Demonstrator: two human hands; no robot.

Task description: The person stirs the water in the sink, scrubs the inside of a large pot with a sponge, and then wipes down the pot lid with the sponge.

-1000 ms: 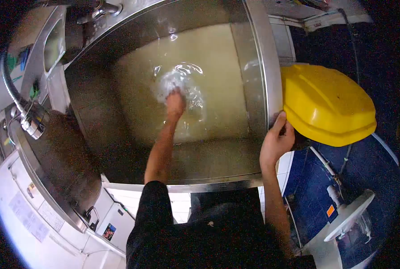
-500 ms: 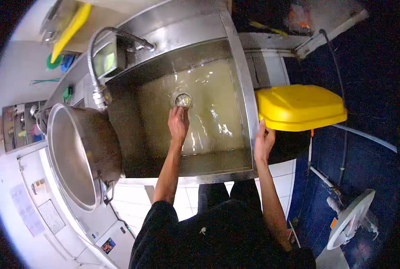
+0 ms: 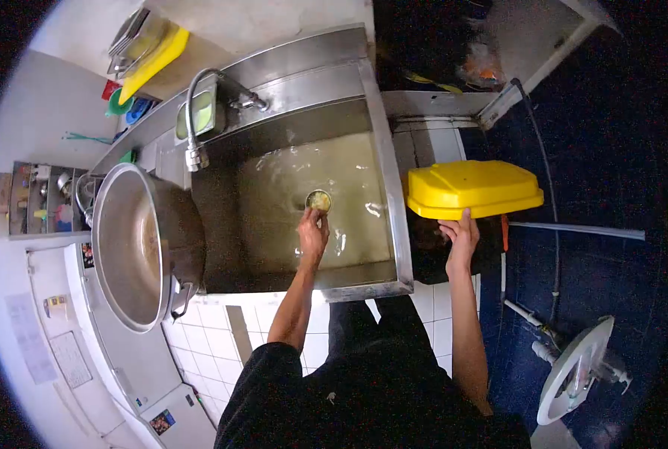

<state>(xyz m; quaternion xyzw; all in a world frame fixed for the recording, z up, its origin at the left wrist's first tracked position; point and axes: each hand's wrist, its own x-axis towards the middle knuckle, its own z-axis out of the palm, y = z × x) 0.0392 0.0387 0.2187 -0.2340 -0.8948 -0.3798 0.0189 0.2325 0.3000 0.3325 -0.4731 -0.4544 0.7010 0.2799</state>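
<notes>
My left hand (image 3: pixel 314 238) is closed on a small round sink strainer (image 3: pixel 319 200) with yellowish food scraps in it. It is over the basin of the steel sink (image 3: pixel 385 172), whose floor looks wet and shiny. Just left of the strainer shows a dark curve, perhaps the drain. To the right of the sink, my right hand (image 3: pixel 463 241) grips the front edge of a yellow bin lid (image 3: pixel 475 187), thumb on the rim and fingers beneath. Under the lid lies a dark space; the bin's inside cannot be made out.
A large metal pot (image 3: pixel 151 247) stands on the left of the sink. A flexible faucet (image 3: pixel 196 120) arches over the back left corner, near a small metal container (image 3: pixel 197 116). On the right, a white wall basin (image 3: pixel 579 370) and pipes stick out from the blue wall.
My left hand has moved right across the basin with the strainer, whose scraps now show more clearly. My right hand has shifted from the lid's left corner toward the middle of its front edge.
</notes>
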